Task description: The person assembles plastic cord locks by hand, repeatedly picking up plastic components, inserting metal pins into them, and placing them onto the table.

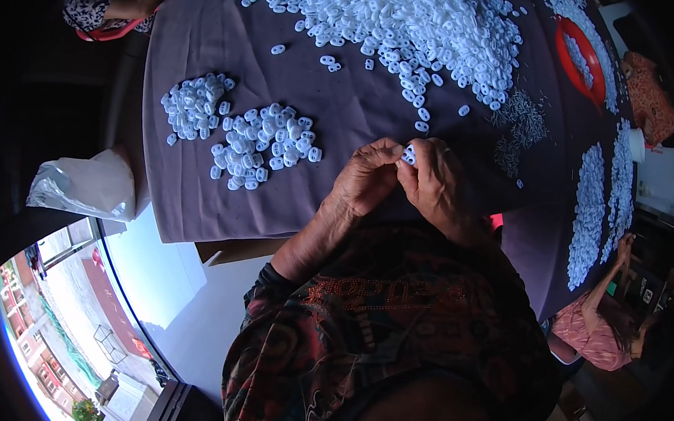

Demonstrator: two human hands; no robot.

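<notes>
While both my hands pinch one small white plastic piece (408, 155) between them, left hand (366, 181) and right hand (435, 182) closed on it, I'd guess it's light, stiff, slippery; grip the edges. Heaps (263, 144) sit just beyond on the desk (347, 105).

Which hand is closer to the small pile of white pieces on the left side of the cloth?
Left. The left hand sits just right of the small pile, apart from it. The right hand is farther right; both pinch a white piece.
</notes>
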